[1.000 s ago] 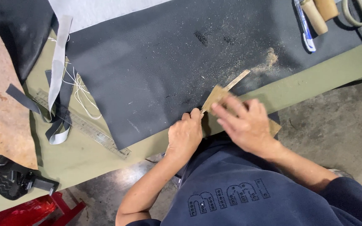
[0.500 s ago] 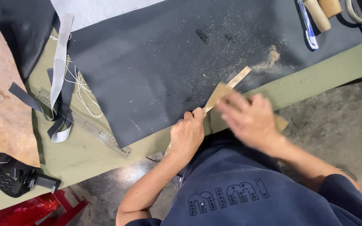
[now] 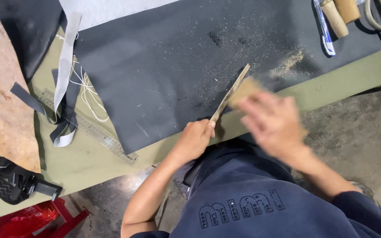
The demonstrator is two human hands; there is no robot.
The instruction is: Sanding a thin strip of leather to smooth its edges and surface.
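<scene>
Leather strip point(image 3: 230, 92), thin and tan, stands on edge across the near edge of the bench point(image 3: 89, 158), slanting from the dark mat point(image 3: 168, 66) down toward the person. The left hand point(image 3: 193, 141) holds its lower end, fingers closed tight around it at the bench's near edge. The right hand point(image 3: 272, 123) is blurred; it presses a tan sanding block point(image 3: 243, 90) against the strip's upper part, and its fingers look curled over the block, though the blur hides exactly how they grip. Pale dust point(image 3: 287, 61) lies on the mat just beyond the strip, toward the far right corner. A clear ruler point(image 3: 89, 128) lies along the mat's left side, near a loose grey strap point(image 3: 65, 75) and some white thread point(image 3: 87, 94). Wooden tool handles point(image 3: 340, 13) rest at the far right edge. A brown hide point(image 3: 3, 88) covers the left end of the bench, with a black pouch point(image 3: 12, 180) at the near left corner.
</scene>
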